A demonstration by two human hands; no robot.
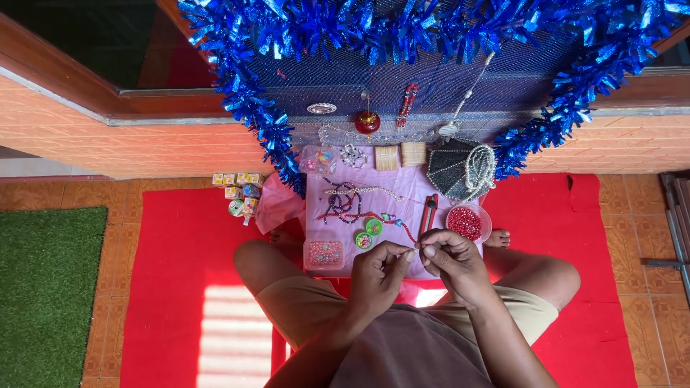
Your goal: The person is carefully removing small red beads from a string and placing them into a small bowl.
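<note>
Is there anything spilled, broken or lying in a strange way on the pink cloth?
Nothing stands out. The red beads stay inside their bowl, the small tubs sit upright, and the bead strings lie loosely on the pink cloth. Both hands pinch something too small to tell.

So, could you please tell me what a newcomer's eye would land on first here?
Probably the shiny blue tinsel garland arching across the top, then the bright red mat on the floor. At centre, the left hand and right hand meet fingertip to fingertip over a pink cloth strewn with beads, beside a bowl of red beads.
</note>
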